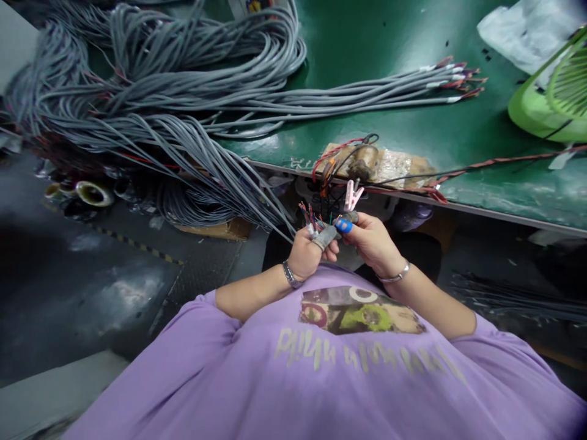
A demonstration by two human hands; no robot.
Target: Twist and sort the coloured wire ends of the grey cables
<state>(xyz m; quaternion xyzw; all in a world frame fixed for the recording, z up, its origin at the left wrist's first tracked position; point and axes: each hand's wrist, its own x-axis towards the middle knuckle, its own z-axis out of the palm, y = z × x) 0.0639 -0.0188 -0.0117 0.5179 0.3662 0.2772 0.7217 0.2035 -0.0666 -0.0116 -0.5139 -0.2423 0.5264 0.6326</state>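
Note:
My left hand is closed around the ends of several grey cables, with a grey cover on its thumb. Thin coloured wires stick up out of that grip. Close beside it, my right hand pinches at the wire ends, its thumb and finger wearing blue and grey covers. The wire between those fingertips is too small to make out fully. Just beyond the right hand, a pink clothespin stands near the table edge, next to a small motor on a taped board.
Thick bundles of grey cable cover the left of the green table. Stripped cable ends point right. A green fan and a plastic bag are at the right. Below the table lie coiled cable and tape rolls.

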